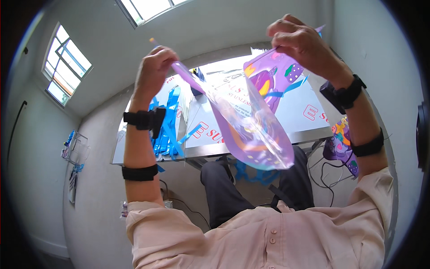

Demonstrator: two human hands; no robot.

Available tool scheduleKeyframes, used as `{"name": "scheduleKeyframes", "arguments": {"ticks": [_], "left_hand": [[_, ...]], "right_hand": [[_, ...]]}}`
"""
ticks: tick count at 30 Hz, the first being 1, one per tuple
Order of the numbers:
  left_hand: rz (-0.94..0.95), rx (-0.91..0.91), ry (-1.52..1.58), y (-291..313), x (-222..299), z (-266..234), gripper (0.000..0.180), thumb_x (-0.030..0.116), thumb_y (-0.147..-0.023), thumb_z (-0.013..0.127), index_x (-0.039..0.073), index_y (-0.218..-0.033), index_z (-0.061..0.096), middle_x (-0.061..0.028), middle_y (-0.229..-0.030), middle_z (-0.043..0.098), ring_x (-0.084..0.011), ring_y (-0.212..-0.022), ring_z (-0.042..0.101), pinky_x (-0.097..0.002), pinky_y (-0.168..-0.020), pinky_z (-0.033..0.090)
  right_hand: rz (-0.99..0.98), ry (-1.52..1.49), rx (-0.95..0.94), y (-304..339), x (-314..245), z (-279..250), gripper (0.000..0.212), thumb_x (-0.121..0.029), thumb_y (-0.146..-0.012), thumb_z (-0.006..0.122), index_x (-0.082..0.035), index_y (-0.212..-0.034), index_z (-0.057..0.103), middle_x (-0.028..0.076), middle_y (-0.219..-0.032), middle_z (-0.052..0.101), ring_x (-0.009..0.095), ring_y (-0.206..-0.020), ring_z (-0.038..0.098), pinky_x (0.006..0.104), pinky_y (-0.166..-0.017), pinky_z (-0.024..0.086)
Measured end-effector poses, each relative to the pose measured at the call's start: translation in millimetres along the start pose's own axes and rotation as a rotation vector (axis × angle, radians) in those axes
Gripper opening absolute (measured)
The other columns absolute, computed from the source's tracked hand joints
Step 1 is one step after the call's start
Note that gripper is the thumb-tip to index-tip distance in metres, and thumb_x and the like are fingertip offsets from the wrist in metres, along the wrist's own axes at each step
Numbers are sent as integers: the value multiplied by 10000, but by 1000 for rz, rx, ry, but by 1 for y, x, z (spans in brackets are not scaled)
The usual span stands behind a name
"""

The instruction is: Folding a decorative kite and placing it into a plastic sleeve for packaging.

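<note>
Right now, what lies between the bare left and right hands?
In the head view, partly clear purple plastic film sags between the left hand and right hand.

the white table top [291,117] carries large red capital lettering [217,134] and rounded red emblems [199,130], repeated across its surface. smaller dark print [242,109] sits near the middle, too fine to read fully.

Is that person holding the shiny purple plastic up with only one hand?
No, the left hand and the right hand each grip the purple plastic, which sags between them.
</note>
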State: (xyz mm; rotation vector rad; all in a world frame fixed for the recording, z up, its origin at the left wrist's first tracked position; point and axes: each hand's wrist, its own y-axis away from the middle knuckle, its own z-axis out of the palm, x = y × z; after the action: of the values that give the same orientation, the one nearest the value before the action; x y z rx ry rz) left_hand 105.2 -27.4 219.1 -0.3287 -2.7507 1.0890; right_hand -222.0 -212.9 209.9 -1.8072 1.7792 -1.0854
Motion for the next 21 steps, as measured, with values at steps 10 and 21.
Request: {"name": "scheduleKeyframes", "arguments": {"ticks": [10, 21], "left_hand": [[223, -146, 670, -33, 97, 61, 114, -93, -783, 624, -7, -851, 654, -69, -931, 624, -175, -839, 615, -293, -753, 518], [-365, 582, 1205, 10, 88, -25, 229, 197, -866, 659, 37, -1029, 647, -132, -1050, 643, -220, -1012, 632, -322, -859, 518]], "right_hand": [[52, -452, -104, -22, -49, 16, 75, -100, -703, 735, -55, -688, 677, 124, -1222, 555, 285, -1171, 496, 403, -968, 401], [513, -626, -80, 10, -32, 15, 110, -29, -753, 658, 48, -753, 580, 101, -745, 538, 251, -681, 526, 365, -647, 410]]}}
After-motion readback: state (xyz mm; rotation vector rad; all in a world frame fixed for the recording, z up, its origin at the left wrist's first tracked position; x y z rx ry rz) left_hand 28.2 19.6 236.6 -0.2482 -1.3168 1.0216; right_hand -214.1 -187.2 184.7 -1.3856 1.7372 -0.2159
